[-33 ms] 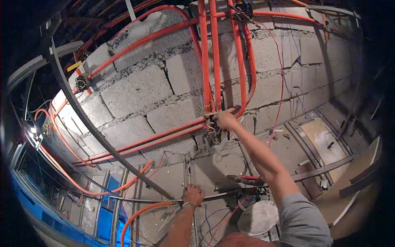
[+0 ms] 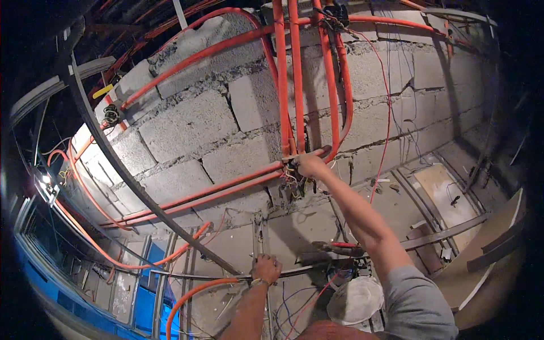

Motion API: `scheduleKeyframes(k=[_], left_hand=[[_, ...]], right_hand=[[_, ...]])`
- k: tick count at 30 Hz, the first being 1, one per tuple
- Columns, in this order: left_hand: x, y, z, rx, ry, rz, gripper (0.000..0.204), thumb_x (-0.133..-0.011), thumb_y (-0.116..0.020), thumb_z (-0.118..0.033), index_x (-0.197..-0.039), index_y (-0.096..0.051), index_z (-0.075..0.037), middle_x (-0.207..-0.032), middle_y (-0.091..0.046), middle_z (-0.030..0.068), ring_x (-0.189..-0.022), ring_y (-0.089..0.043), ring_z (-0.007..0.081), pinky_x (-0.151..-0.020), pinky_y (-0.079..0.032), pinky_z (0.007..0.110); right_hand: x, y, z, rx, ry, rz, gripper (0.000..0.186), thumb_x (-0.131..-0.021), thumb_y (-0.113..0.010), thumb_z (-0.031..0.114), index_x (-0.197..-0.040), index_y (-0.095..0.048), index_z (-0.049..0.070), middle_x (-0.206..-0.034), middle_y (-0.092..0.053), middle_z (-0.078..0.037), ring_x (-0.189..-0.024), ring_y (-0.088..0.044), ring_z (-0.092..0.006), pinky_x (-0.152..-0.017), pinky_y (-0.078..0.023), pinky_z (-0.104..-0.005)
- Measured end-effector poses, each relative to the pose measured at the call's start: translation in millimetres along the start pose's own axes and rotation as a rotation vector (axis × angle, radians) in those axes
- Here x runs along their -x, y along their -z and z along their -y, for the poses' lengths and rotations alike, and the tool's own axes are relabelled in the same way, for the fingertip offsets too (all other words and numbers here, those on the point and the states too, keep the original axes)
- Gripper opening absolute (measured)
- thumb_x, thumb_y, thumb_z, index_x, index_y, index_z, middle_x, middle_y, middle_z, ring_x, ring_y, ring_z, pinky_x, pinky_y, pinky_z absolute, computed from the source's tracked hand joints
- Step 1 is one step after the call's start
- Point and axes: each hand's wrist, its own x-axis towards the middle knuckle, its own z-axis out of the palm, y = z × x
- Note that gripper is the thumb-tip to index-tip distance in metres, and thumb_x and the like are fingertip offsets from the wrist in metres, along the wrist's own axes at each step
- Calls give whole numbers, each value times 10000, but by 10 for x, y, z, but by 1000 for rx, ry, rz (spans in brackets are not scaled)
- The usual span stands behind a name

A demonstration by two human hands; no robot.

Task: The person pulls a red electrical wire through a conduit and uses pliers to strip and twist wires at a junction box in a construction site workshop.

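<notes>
My right hand point(image 2: 310, 166) reaches up to an electrical box point(image 2: 290, 169) on the block wall, where orange conduits meet. Its fingers are closed at the box's edge, and what they pinch, if anything, is hidden. Loose wires point(image 2: 290, 180) in several colours hang out of the box beside the hand. Lower down, my left hand point(image 2: 266, 268) is closed over a thin metal rail point(image 2: 294, 272). Upright orange conduits point(image 2: 297, 85) run down the wall to the box, and two more conduits point(image 2: 198, 195) run off to the left from it.
A long metal strip point(image 2: 133, 184) crosses diagonally at the left. A red wire point(image 2: 389, 102) hangs down the wall. Below me are metal framing and a white round bucket-like thing point(image 2: 356, 300). Cut boards point(image 2: 481, 272) stand at the right. A bright lamp point(image 2: 46, 180) shines at the far left.
</notes>
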Motion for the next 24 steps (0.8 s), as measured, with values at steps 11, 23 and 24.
scheduleKeyframes(k=[11, 23, 24], left_hand=[[62, -186, 262, -18, -33, -17, 389, -883, -592, -354, -1098, -737, -65, -1181, -682, 160, -1221, -543, 352, -1061, -453, 499], [29, 18, 10, -38, -12, 20, 419, -889, -566, -362, -1149, -718, -70, -1277, -642, 169, -1282, -508, 359, -1061, -483, 495], [13, -13, 39, -38, -10, 18, 419, -889, -566, -362, -1149, -718, -70, -1277, -642, 169, -1282, -508, 359, -1061, -483, 495]], right_hand=[[-217, 130, 453, 338, -35, 329, 441, -754, -566, 103, -1157, -733, 35, -1082, -743, -229, -973, -728, -406, -849, -561, -501], [-514, 149, 193, 474, 156, 549, 367, -659, -614, 133, -959, -796, 27, -1030, -754, -222, -928, -738, -375, -797, -574, -509], [-474, 145, 220, 464, 75, 505, 369, -657, -616, 133, -961, -797, 29, -1026, -755, -220, -929, -738, -373, -796, -577, -510]])
